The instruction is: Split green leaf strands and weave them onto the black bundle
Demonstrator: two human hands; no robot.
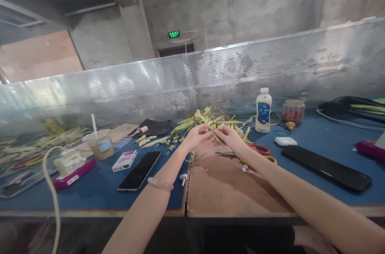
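My left hand (197,136) and my right hand (230,137) meet above the brown board (216,194). Pinched between their fingers is a yellow-green plant strip (208,123); whether it is a leaf or a stem I cannot tell. Just behind them lies a heap of similar long strips (188,125), partly hidden by my fingers. Small green clippings (172,146) are scattered to the left of my left hand. Under my right forearm rest scissors with red and yellow handles (261,150), their middle covered by the arm.
Left on the blue tabletop are a phone (140,170), a small box (124,160), an iced drink cup (100,144) and a purple power strip (73,176). Right are a bottle (263,111), a jar (293,111) and a black case (326,168). A perforated metal screen (162,85) stands behind.
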